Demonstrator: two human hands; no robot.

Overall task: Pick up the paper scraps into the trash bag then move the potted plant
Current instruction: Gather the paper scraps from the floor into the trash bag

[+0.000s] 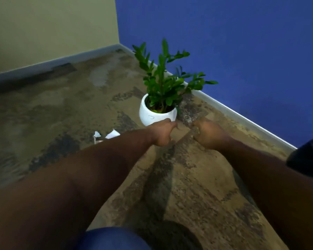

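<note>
A green potted plant (158, 112) in a round white pot stands on the carpet close to the blue wall. Both my arms reach toward it. My left hand (163, 132) is just in front of the pot's lower rim, fingers curled downward, holding nothing that I can see. My right hand (209, 133) hovers to the right of the pot, also curled with nothing visible in it. White paper scraps (107, 135) lie on the carpet left of my left forearm, partly hidden by it. The black trash bag (307, 157) sits at the right edge.
The carpet (61, 109) is brown with dark patches. A beige wall (52, 29) and a blue wall (242, 51) meet in a corner behind the plant, with a pale baseboard along both. My knee in blue fabric (114, 239) shows at the bottom.
</note>
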